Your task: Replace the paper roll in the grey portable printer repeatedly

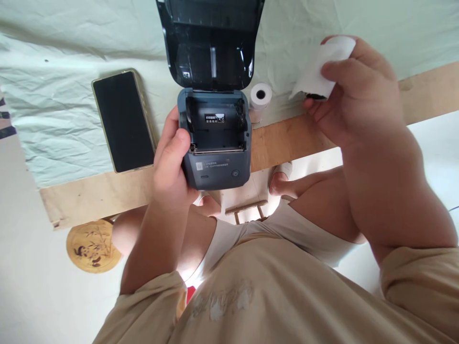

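- L hand [172, 162] grips the printer [215, 143] by its left side, thumb on the front-left edge, fingers wrapped round behind; closed tight on the body.
- Printer sits at the near edge of the table [294, 138], w/ its front overhanging toward the person.
- Lid [211, 43] is swung fully open, standing back from the body; dark glossy inside.
- Paper bay is open, a small black label on its back wall; no roll in it.
- Front face shows a round button at right + pale print.
- R hand [355, 91] is up, right of the printer, well apart from it; thumb and fingers pinched on a paper roll [322, 67], w/ a loose white tail hanging left. Dark core just visible under the paper.
- 2nd roll [260, 95] stands on the table just beside the printer's right rear corner, hollow core facing up.
- Phone [124, 122] lies flat, screen dark, left of the printer, near the L hand but not touching.
- Cloth [53, 95], pale green, wrinkled, covers the table; bare wood strip along the near edge.
- Round bamboo-print disc [93, 246] on the floor, lower left.
- Person wears a beige shirt, light shorts; knees under the table edge.
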The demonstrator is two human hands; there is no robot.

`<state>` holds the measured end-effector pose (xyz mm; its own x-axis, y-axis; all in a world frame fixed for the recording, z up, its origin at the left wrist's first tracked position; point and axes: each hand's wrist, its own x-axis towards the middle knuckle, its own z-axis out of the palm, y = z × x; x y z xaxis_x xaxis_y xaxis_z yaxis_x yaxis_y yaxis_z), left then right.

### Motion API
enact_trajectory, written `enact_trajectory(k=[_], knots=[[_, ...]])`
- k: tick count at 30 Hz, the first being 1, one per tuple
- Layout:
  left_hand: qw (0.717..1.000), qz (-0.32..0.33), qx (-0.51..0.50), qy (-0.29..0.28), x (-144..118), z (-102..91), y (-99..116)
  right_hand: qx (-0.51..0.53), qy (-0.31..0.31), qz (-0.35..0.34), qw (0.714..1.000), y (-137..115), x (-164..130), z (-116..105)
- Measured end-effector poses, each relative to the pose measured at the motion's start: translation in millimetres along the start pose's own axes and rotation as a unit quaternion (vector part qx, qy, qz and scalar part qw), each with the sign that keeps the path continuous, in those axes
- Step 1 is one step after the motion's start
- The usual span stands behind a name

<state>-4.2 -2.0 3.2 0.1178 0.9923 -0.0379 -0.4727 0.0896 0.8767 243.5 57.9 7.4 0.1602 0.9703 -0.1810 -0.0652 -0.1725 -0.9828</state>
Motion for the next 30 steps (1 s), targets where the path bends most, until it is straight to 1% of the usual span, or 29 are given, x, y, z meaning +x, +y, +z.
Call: enact_trajectory(k=[3, 5, 8, 10, 11, 15, 18, 20, 22, 24, 25, 26, 27, 28, 29, 30], knots=[[1.0, -0.002, -0.006, -0.003, 0, -0.3, 0, 0.068, -0.012, 0.019, 0.997, -3, -2, 1], [1.0, 0.0, -0.013, -0.009, 1, -0.8, -1, 0.078, -0.028, 0.036, 0.996, -5, -2, 0], [1.0, 0.001, -0.017, -0.009, 1, -1.4, -1, 0.084, -0.04, 0.097, 0.991, -8, 4, -1], [1.0, 0.001, -0.018, -0.007, 1, -1.7, -1, 0.097, -0.029, 0.128, 0.987, -11, 4, 1], [1.0, 0.002, -0.019, -0.008, 1, -1.9, -1, 0.105, -0.018, 0.126, 0.986, -12, 3, 3], [0.999, 0.012, -0.024, -0.026, 0, -3.1, -2, 0.128, 0.011, 0.078, 0.989, -16, -12, 14], [0.999, 0.01, -0.03, -0.021, 0, -3.9, -2, 0.157, 0.017, 0.108, 0.982, -17, -14, 18], [0.999, 0.008, -0.034, -0.018, 0, -4.4, -2, 0.178, 0.012, 0.136, 0.974, -18, -10, 18], [0.999, 0.006, -0.037, -0.016, 0, -4.7, -2, 0.184, 0.002, 0.145, 0.972, -19, -5, 16], [0.999, 0.003, -0.037, -0.014, 1, -4.7, -2, 0.163, 0.002, 0.115, 0.98, -18, -4, 15], [0.999, 0.002, -0.036, -0.013, 1, -4.5, -3, 0.151, 0.006, 0.087, 0.985, -17, -5, 16], [0.999, 0.002, -0.034, -0.013, 1, -4.3, -3, 0.135, 0.015, 0.035, 0.99, -16, -7, 17], [0.999, 0.003, -0.031, -0.015, 1, -4.0, -3, 0.107, 0.024, -0.033, 0.993, -15, -11, 18], [0.999, 0.007, -0.027, -0.017, 2, -3.6, -3, 0.077, 0.037, -0.116, 0.99, -14, -15, 20], [0.999, 0.012, -0.022, -0.02, 2, -3.3, -3, 0.051, 0.053, -0.194, 0.978, -14, -19, 23], [0.999, 0.017, -0.018, -0.023, 2, -2.9, -3, 0.022, 0.067, -0.257, 0.964, -14, -23, 26]])
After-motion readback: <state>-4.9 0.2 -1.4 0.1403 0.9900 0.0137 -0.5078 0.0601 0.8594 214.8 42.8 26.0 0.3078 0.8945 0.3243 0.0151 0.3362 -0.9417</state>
